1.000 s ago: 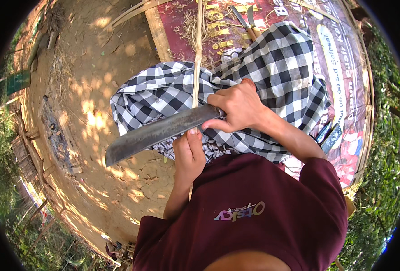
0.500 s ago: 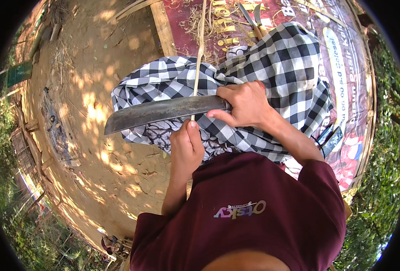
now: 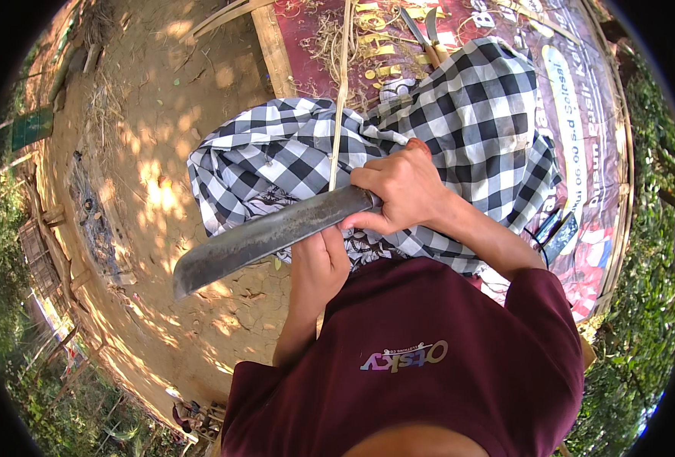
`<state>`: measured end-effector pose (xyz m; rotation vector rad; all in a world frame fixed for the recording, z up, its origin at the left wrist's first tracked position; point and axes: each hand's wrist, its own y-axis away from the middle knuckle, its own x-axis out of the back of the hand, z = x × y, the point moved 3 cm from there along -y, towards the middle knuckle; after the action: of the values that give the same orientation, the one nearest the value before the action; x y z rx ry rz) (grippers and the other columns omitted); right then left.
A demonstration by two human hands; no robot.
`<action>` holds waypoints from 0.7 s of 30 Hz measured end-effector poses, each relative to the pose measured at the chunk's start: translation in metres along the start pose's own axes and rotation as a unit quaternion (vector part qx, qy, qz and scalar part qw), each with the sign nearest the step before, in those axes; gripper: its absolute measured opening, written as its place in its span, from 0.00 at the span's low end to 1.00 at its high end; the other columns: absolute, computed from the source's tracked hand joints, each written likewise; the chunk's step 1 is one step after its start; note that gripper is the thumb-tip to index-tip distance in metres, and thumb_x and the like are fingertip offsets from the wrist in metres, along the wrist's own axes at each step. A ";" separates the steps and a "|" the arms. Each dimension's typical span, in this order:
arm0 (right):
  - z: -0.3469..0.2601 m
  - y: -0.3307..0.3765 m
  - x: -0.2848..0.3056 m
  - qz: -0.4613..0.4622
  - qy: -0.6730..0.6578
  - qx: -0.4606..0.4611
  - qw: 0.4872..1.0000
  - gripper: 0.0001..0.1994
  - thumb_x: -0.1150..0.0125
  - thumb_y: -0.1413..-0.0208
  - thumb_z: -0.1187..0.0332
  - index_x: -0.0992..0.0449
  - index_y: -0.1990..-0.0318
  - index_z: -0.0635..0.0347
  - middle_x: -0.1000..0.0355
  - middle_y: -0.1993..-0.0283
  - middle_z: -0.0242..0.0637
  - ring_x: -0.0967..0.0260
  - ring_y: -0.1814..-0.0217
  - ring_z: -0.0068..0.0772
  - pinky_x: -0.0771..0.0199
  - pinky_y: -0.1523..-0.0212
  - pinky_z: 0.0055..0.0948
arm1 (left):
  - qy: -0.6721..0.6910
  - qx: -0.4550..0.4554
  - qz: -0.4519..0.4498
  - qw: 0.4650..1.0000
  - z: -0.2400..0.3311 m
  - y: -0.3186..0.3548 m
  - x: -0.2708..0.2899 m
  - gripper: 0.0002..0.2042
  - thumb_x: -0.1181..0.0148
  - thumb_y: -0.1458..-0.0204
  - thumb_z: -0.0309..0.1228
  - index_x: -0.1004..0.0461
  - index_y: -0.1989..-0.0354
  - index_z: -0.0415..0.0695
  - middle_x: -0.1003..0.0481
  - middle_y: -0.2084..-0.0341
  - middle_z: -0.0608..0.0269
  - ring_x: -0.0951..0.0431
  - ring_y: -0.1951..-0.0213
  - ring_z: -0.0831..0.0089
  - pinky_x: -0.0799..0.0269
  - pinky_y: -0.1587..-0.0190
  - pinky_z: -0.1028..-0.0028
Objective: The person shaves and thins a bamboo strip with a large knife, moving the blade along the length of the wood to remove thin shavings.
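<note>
In my right hand (image 3: 404,189) is the handle of a machete (image 3: 265,238), its broad dark blade slanting down to the left across my lap. My right thumb lies near the base of the blade. A long, thin, pale strip of wood or bamboo (image 3: 340,114) runs from the far side toward me and passes under the blade. My left hand (image 3: 318,266) is closed round the strip's near part, its fingertips partly hidden by the blade. Beneath both hands a black-and-white checked cloth (image 3: 276,141) covers my legs.
Two knives (image 3: 431,42) lie beyond the cloth on a printed red banner (image 3: 315,19), beside curled shavings (image 3: 336,44). A dark device (image 3: 560,234) rests by my right arm. A wooden board (image 3: 275,53) edges the banner; dry earth (image 3: 162,251) spreads to the left.
The machete has come nearer to me along the strip, and its tip now points lower. My right hand moved with it. My left hand is slightly lower, with its thumb now behind the blade.
</note>
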<state>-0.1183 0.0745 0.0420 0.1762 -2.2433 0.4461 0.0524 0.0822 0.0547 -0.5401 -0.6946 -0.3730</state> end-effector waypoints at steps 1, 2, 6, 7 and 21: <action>0.009 -0.002 0.001 0.006 0.022 -0.012 1.000 0.31 0.47 0.49 0.33 0.28 0.80 0.57 0.31 0.85 0.38 0.32 0.86 0.42 0.36 0.85 0.39 | 0.027 0.067 -0.039 0.997 -0.002 -0.001 0.001 0.13 0.59 0.39 0.26 0.35 0.76 0.35 0.36 0.88 0.49 0.32 0.86 0.52 0.40 0.80 0.60; 0.028 -0.003 -0.002 0.032 0.013 -0.047 0.998 0.32 0.47 0.49 0.34 0.28 0.79 0.59 0.32 0.87 0.37 0.32 0.87 0.43 0.36 0.85 0.39 | 0.051 0.136 -0.077 0.986 0.001 -0.002 0.005 0.13 0.59 0.38 0.26 0.36 0.76 0.35 0.36 0.88 0.49 0.33 0.86 0.51 0.40 0.80 0.60; 0.038 -0.001 -0.006 0.030 0.000 -0.110 0.994 0.32 0.47 0.49 0.34 0.26 0.78 0.60 0.32 0.86 0.40 0.31 0.86 0.45 0.33 0.83 0.40 | 0.067 0.204 -0.125 0.969 -0.002 -0.002 0.008 0.14 0.60 0.38 0.27 0.36 0.76 0.35 0.37 0.89 0.49 0.33 0.86 0.52 0.41 0.80 0.60; 0.026 0.003 -0.003 0.021 0.009 -0.078 0.997 0.32 0.47 0.49 0.34 0.26 0.78 0.60 0.31 0.86 0.40 0.31 0.86 0.46 0.33 0.83 0.40 | 0.074 0.199 -0.127 0.969 -0.001 -0.001 0.007 0.14 0.60 0.38 0.27 0.36 0.76 0.35 0.37 0.89 0.49 0.33 0.86 0.52 0.41 0.80 0.60; 0.016 0.003 0.001 -0.028 0.038 -0.039 0.998 0.32 0.47 0.50 0.33 0.27 0.79 0.58 0.32 0.86 0.37 0.30 0.84 0.43 0.35 0.84 0.38 | 0.096 0.213 -0.128 0.964 0.004 0.002 0.002 0.14 0.60 0.38 0.28 0.34 0.75 0.34 0.34 0.88 0.47 0.30 0.85 0.50 0.39 0.80 0.59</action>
<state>-0.1309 0.0711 0.0323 0.1774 -2.1707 0.3297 0.0530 0.0862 0.0581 -0.0034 -0.6346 -0.4951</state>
